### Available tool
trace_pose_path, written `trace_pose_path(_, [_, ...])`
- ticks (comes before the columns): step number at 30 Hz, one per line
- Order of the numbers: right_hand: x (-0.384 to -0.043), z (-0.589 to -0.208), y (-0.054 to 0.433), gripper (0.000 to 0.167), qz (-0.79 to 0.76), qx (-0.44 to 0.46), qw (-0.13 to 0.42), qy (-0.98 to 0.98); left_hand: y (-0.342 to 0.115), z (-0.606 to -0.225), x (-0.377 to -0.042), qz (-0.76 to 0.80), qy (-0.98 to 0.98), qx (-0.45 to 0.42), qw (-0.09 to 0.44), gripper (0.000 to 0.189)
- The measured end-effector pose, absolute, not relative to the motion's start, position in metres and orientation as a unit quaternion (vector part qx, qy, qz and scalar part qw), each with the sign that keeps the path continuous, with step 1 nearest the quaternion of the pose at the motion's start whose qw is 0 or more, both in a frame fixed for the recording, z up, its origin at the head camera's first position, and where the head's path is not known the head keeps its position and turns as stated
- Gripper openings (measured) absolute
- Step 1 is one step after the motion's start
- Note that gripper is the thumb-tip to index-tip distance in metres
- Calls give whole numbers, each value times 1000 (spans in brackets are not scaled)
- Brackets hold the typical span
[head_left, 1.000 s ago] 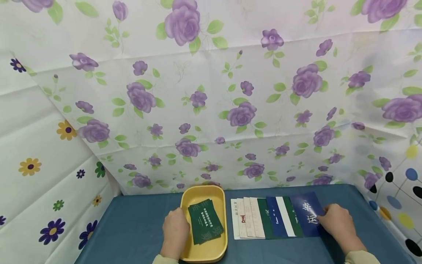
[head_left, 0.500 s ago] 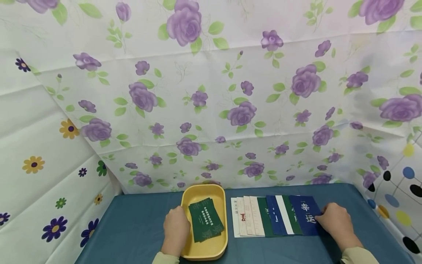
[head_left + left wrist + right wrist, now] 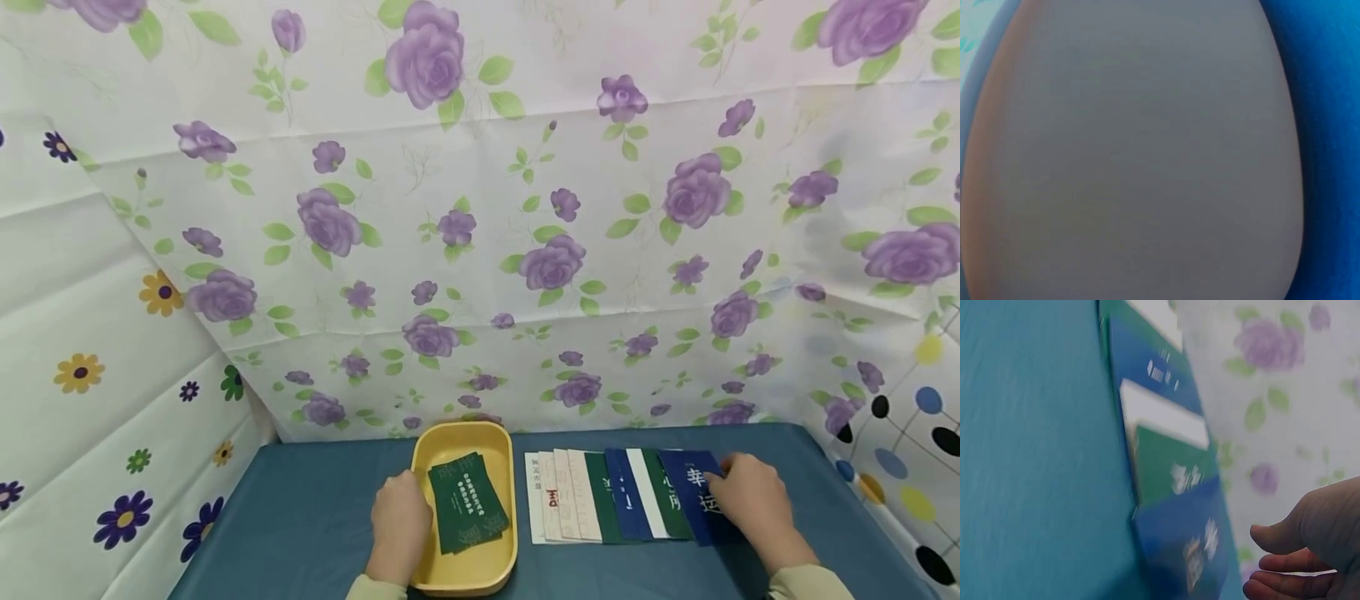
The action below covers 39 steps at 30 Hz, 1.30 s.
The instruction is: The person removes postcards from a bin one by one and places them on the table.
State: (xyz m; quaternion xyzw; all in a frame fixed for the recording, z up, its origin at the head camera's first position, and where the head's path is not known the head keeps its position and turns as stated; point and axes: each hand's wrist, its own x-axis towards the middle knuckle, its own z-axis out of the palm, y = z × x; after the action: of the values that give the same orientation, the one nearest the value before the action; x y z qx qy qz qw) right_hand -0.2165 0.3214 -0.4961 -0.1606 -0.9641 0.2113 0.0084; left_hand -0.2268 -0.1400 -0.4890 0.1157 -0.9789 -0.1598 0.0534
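On the left, my left hand [image 3: 402, 525] grips the near left rim of a yellow tray [image 3: 513, 492]. Green printed cards [image 3: 467, 504] lie overlapping inside it. A blurred, close surface fills most of the left wrist view. My right hand [image 3: 759, 504] is over the right part of a dark blue card [image 3: 693, 492] with white characters, the last in a fanned row. In the right wrist view, the thumb and loosely bent fingers of that hand [image 3: 1300, 550] have a gap between them, and they appear beside the blue card [image 3: 1179, 544].
The fanned row includes pale cards [image 3: 561, 496], a green card [image 3: 600, 508], a blue card [image 3: 630, 504], a white strip [image 3: 648, 492] and another green card [image 3: 675, 504]. A blue-grey table [image 3: 322, 500] lies beneath. Flowered sheets [image 3: 480, 250] hang behind and at the sides.
The right hand has shifted left over the dark blue card. That card now slants, and more of the green card beside it shows. The left hand stays at the tray.
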Motion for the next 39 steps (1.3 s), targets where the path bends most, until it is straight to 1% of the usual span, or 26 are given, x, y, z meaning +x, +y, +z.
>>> trace_pose_path(4, [-218, -484, 294, 47, 220, -119, 50, -967, -140, -489, -227, -161, -979, 110, 58, 5])
trace_pose_path(7, [-221, -475, 269, 48, 229, -97, 66, -966, -140, -489, -227, -161, -979, 110, 55, 5])
trace_pose_path(15, [-229, -453, 189, 52, 259, -34, 109, -959, -140, -488, -228, -155, -979, 107, 72, 4])
trace_pose_path(18, [-230, -450, 160, 52, 267, -8, 115, -957, -140, -487, -228, -151, -980, 111, 68, 4])
trace_pose_path(24, [-229, -449, 105, 57, 279, 17, 81, -957, -140, -489, -228, -151, -980, 116, 56, 4])
trace_pose_path(31, [-225, -452, 47, 61, 287, 87, 38, -953, -141, -492, -228, -149, -980, 111, 65, 3])
trace_pose_path(36, [-221, -456, 16, 59, 257, 128, 4, -958, -143, -494, -228, -154, -980, 104, 70, 4])
trace_pose_path(39, [-221, -461, 3, 56, 240, 140, -6, -961, -144, -494, -228, -157, -980, 99, 72, 3])
